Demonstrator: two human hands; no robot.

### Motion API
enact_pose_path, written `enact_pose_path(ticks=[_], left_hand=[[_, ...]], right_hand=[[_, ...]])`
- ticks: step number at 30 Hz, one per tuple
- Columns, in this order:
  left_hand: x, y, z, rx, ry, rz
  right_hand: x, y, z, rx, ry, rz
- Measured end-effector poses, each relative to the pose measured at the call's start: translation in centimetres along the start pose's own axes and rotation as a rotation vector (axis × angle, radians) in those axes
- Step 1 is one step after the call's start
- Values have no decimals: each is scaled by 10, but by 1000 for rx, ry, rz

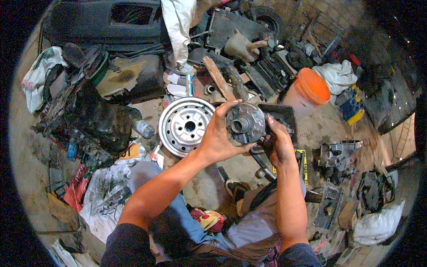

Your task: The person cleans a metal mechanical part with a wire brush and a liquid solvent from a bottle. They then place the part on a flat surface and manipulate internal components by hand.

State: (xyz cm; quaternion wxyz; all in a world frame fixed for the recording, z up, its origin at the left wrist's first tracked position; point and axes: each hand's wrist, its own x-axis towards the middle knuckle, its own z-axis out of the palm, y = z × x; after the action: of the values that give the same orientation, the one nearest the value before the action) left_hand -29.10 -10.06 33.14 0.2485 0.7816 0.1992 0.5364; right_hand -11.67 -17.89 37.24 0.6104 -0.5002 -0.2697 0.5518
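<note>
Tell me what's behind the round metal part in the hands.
Beyond the round metal part, a dark tray shows at upper right and a wooden strip at upper left. Whatever sits directly behind is covered.

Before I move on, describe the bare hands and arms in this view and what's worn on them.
The left hand and right hand wear no gloves, and no watch or band shows on either wrist. The left sleeve and right sleeve are dark and short, leaving the forearms bare. Dark smudges mark the right hand.
</note>
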Motion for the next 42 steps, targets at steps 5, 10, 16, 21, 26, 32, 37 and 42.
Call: enact_pose_path(ticks=[5, 10, 16, 21, 26, 32, 37, 42], left_hand=[[2, -5, 7, -109, 18, 96], [2, -7, 10, -133, 3, 124], [8, -1, 1, -37, -43, 207], [10, 2, -2, -17, -61, 285], [7, 4, -4, -32, -45, 267], [10, 5, -7, -54, -42, 298], [10, 7, -10, -33, -35, 297], [10, 7, -10, -45, -48, 269]], right_hand=[[-3, 1, 1, 3, 12, -87], [-3, 6, -12, -21, -17, -83], [-8, 4, -10, -237, 45, -201], [-8, 6, -2, -392, 188, -353], [-8, 10, 3, -265, 198, -268], [-6, 12, 6, -239, 193, -276], [-8, 11, 9, -190, 160, -229], [-6, 15, 7, -168, 164, -219]])
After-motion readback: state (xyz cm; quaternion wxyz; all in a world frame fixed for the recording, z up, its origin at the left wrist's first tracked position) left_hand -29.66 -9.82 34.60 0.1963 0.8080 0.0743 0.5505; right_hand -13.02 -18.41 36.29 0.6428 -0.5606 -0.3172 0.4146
